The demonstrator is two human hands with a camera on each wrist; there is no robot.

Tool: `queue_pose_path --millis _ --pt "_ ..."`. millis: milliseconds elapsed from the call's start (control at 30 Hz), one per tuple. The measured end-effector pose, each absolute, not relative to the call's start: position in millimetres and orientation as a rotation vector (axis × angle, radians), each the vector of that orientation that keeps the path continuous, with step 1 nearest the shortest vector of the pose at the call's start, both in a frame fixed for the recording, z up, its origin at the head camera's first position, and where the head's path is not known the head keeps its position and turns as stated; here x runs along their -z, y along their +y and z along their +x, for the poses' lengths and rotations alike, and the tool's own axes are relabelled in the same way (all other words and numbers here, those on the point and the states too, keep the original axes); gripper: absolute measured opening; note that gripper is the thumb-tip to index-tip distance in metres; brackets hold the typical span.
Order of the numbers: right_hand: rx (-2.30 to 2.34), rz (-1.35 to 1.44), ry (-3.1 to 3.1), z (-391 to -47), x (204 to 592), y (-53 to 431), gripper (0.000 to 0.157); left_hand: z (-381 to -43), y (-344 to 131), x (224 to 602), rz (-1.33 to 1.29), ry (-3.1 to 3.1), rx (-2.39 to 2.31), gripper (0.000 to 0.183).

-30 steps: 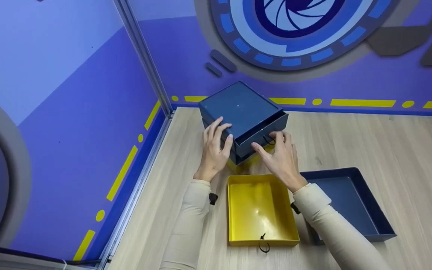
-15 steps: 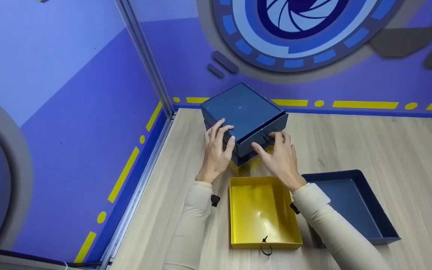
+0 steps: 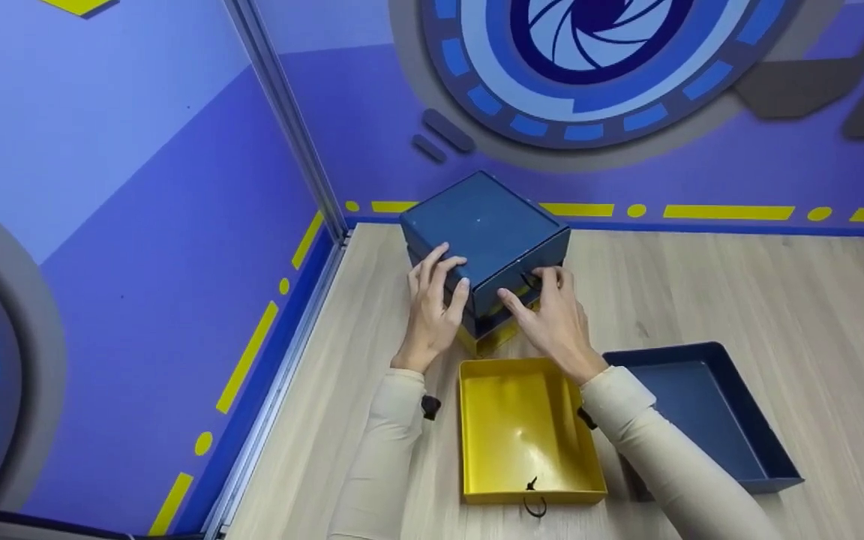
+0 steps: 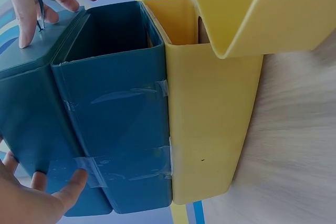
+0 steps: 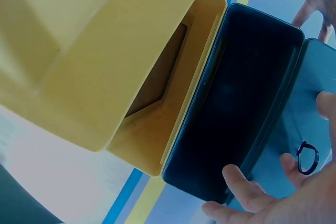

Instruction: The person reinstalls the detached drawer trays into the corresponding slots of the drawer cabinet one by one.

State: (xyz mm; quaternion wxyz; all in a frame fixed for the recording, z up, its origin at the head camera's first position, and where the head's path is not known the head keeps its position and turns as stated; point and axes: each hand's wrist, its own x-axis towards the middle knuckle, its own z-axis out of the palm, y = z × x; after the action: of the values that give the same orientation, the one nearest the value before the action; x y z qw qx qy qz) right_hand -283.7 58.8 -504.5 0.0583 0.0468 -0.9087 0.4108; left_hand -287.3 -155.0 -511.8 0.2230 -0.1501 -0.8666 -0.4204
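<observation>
Positioned on the pale wood-grain table [image 3: 837, 322], near the wall corner: a stack of one yellow plastic shell [image 4: 212, 124] at the base, a dark blue plastic middle shell [image 4: 121, 98] and a dark blue plastic upper shell [image 3: 479, 217]; joined at the seams by strips of clear tape [image 4: 94, 174], probably to prevent separation. Seated about flush in the upper shell: a dark blue plastic drawer front [image 3: 503, 280] with a thin black loop [image 5: 299, 156]; turned toward the near right, apparently for direct access by the right hand [image 3: 556, 322]; thumb and fingertips of that hand against the panel around the loop, fingers mostly extended, without a visible pinch; likely for even pressure. Left hand [image 3: 432, 315]: spread against the side and top edge of the upper shell, without grasping anything; likely for steadying. Laid just in front of the stack: a yellow rectangular plastic drawer [image 3: 522, 427]; to its right, a dark blue rectangular plastic drawer [image 3: 702, 405]; both presumably within easy reach.
</observation>
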Motion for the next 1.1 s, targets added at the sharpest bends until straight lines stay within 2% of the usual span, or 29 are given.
queue_pose_path --millis 800,1100 --pt "-1.237 0.218 -2.740 -285 504 61 0.083 -288 -156 514 -0.421 -2.381 1.195 0.035" --pt "-0.990 0.299 -2.727 -283 504 70 0.082 -287 -155 512 -0.409 -2.388 1.189 0.035"
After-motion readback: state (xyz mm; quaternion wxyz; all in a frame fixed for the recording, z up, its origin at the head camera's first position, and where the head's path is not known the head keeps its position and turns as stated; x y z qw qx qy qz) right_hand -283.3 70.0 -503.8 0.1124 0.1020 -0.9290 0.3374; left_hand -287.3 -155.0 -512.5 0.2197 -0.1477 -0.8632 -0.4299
